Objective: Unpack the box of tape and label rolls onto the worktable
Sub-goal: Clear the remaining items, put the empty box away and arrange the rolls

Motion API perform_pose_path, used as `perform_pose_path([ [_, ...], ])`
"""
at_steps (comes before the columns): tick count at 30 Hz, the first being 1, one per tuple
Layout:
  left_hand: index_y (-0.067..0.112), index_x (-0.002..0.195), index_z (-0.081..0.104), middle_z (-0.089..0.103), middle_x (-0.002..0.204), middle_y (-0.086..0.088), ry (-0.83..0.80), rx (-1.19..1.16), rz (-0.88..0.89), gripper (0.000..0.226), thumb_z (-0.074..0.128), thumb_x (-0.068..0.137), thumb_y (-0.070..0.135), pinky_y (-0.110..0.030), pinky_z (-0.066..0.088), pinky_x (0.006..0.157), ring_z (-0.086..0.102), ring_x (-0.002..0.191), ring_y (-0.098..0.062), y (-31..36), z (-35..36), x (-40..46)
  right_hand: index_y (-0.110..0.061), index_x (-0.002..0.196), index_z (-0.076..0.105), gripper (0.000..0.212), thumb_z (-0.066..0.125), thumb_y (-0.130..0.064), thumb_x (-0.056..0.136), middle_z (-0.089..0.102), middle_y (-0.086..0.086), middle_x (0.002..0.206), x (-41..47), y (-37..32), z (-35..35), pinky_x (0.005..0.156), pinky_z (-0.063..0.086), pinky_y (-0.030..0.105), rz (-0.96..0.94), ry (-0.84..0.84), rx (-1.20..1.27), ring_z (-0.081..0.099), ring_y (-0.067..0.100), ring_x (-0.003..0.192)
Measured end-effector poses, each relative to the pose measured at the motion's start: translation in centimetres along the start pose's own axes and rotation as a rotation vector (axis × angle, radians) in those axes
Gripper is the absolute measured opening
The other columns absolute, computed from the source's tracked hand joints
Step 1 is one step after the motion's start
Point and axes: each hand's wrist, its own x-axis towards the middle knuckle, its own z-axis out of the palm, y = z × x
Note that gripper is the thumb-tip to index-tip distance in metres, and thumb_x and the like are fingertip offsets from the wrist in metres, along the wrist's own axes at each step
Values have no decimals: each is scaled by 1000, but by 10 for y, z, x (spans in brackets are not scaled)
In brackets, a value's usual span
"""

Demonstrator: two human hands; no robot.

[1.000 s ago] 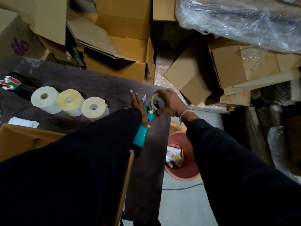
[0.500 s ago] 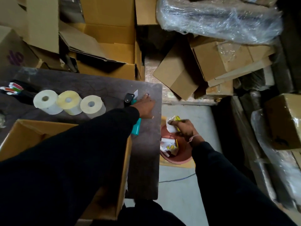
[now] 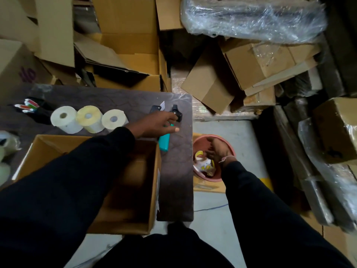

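Note:
Three label rolls, one white [image 3: 63,118] and two yellowish [image 3: 89,118] [image 3: 114,119], stand side by side on the dark worktable [image 3: 177,180]. In front of them sits the open cardboard box [image 3: 155,180], its inside mostly hidden by my left sleeve. My left hand [image 3: 154,124] lies over a teal-handled cutter [image 3: 164,142] on the table near the right edge, fingers curled over its black head. My right hand [image 3: 216,149] reaches down into a pink bin [image 3: 212,135] on the floor, fingers extended onto white and yellow paper scraps [image 3: 204,165].
Coloured pens [image 3: 29,106] lie at the table's far left, and pale wrapped rolls [image 3: 5,146] sit at the left edge. Stacked cardboard boxes [image 3: 125,55] crowd behind the table. More boxes and a plastic-wrapped bundle [image 3: 251,18] fill the floor at the right.
My right hand carried a paper scrap from the table down into the pink bin. My left hand lowered the cutter onto the table.

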Motion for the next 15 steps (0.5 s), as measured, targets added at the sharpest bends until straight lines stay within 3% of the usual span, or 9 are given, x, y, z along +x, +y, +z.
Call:
perform_pose_path([
  [3,12,137,58,70,122,-4,-48,-33,17,52,67,95,42,-35,56,95,69,102,-14,-20,-18,-24,-11,84,57,19,59,-27,95,54,5,73,-30,-10,23,53,42,26,-80,-75,65,51,17,56],
  [8,20,130,62,67,118,6,-142,49,43,47,68,92,47,-18,47,75,61,89,3,-56,-42,-63,-5,106,67,24,59,-24,94,68,10,88,-83,-18,63,60,49,26,-221,-145,70,62,16,64],
  [10,17,132,62,65,119,4,-158,92,63,45,66,95,43,-19,48,78,61,93,-2,-69,-47,-79,-7,108,67,22,59,-23,95,68,10,88,-106,-16,81,59,47,25,-280,-157,41,62,15,66],
  [12,15,132,63,66,123,0,-141,137,80,46,63,97,44,-29,51,89,61,103,-11,-81,-51,-94,-10,99,66,13,60,-21,95,64,9,84,-127,-12,100,55,42,23,-362,-161,-10,58,14,66],
  [15,21,125,68,70,120,0,-151,181,88,43,59,97,52,-37,51,96,64,108,-17,-102,-55,-110,-11,90,66,14,68,-25,89,64,6,79,-144,2,122,48,44,20,-498,-48,-226,57,15,66],
])
